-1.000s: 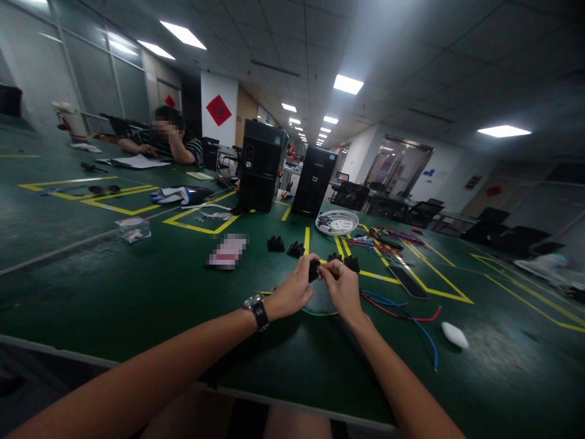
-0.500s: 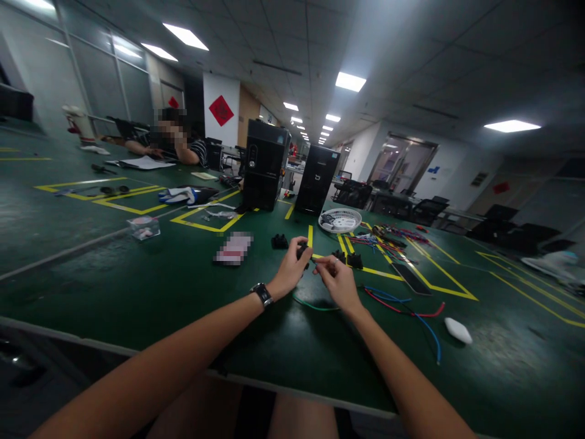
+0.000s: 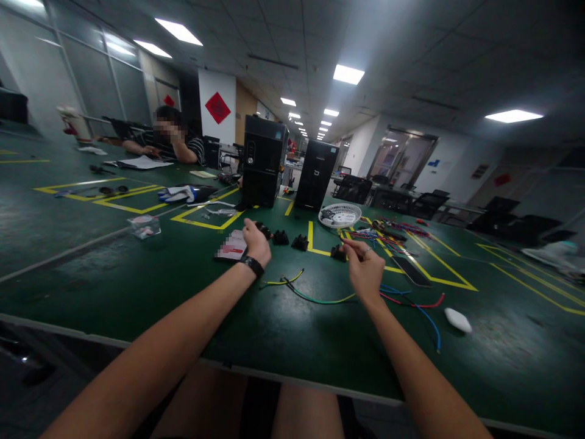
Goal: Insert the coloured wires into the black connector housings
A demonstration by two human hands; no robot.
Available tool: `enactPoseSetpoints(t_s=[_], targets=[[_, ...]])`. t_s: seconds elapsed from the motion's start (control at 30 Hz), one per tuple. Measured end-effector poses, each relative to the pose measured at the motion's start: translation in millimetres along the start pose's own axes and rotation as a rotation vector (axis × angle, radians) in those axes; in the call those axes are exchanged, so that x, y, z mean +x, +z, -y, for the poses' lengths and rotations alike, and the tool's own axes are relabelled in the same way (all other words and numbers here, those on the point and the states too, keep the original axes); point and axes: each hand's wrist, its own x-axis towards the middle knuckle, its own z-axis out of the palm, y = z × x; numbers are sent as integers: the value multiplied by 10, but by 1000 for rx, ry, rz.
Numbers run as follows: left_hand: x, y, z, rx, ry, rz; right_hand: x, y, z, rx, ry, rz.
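My left hand (image 3: 256, 245), a dark watch on its wrist, is closed at a small black plastic block (image 3: 264, 230); the far fingers are hidden. That block is at the left end of a loose row with another black block (image 3: 280, 237) and a third black block (image 3: 300, 242). My right hand (image 3: 365, 267) is raised, thumb and fingers pinched, with a thin dark tip just showing that I cannot make out. Close by its fingers is one more black block (image 3: 337, 253). A green-yellow wire (image 3: 315, 300) lies curved between my hands.
Blue wire (image 3: 432, 326), red wire (image 3: 429, 305) and a white rounded object (image 3: 457, 320) lie right. Two black computer towers (image 3: 262, 161) stand behind, beside a white basket (image 3: 339, 215). A pixelated flat item (image 3: 231, 245) is left; a person (image 3: 176, 137) sits across the table.
My hands have moved apart: the left, with the black block, went left to the row's end, and the right went right. The wire and a black block between them now show.
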Motion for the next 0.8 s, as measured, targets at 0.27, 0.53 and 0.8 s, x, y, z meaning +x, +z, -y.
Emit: enactPoseSetpoints(t_s=[0.27,0.53,0.8], targets=[[-266,22,217,193,-138,372,-169,318,69,-153,-249,416],[-550,-22,375,589,-68,664,-42,155,-213,-243,-240,425],[-539,-139,204,1077,729,927,400,317,-662,-628,-60,605]])
